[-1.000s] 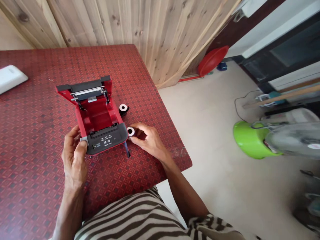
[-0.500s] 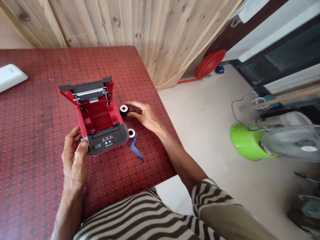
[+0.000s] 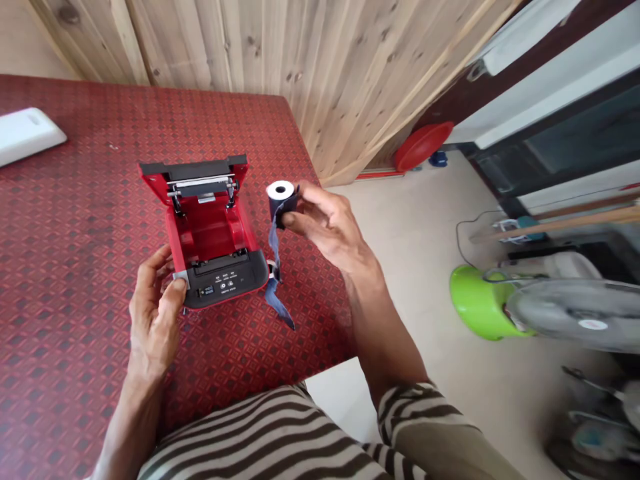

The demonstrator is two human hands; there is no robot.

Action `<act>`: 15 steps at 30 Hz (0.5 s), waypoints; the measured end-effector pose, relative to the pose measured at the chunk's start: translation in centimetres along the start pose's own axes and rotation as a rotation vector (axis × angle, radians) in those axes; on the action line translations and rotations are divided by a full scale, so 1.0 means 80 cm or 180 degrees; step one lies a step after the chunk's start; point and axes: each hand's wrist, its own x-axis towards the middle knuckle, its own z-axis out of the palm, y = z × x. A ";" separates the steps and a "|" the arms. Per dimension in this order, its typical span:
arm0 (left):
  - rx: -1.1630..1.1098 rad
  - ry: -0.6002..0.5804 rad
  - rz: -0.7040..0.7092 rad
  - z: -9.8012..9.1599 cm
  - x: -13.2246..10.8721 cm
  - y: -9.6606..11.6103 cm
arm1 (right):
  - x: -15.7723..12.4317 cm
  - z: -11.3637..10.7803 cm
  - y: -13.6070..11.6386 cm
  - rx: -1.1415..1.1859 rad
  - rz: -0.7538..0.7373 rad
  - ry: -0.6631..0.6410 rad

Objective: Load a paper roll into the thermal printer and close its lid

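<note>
A small red and black receipt printer (image 3: 213,233) has its lid tipped up, and its red paper bay is bare. My left hand (image 3: 157,310) grips the printer's front left corner, thumb on the grey edge of the panel. Off the printer's right side, my right hand (image 3: 327,223) pinches a roll of paper (image 3: 281,200), dark blue outside with a white end and a hollow core. A loose blue tail hangs down from this roll. Below it on the table lies a second roll (image 3: 271,270), mostly hidden, with a blue strip (image 3: 280,307) trailing toward me.
The table (image 3: 90,220) has a red patterned cover, and its right edge runs close by my right forearm. A white device (image 3: 30,135) lies at the far left. Wooden planks (image 3: 240,47) stand behind. On the floor are a green bucket (image 3: 477,303) and a red basin (image 3: 424,145).
My right hand has closed on the farther paper roll and raised it from the table, its tail now hanging. My left hand stays on the printer. The view has shifted slightly.
</note>
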 end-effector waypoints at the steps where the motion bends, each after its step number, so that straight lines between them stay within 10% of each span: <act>1: 0.0024 0.0001 -0.0017 0.001 -0.001 0.003 | 0.002 -0.003 -0.017 -0.0111 -0.0225 -0.0210; 7: -0.0038 -0.0095 -0.0017 0.005 -0.003 0.021 | 0.024 0.053 -0.064 -0.1517 -0.1029 -0.0859; 15: -0.0047 -0.0109 -0.0076 0.004 -0.003 0.021 | 0.063 0.110 -0.080 -0.2794 -0.0338 -0.1656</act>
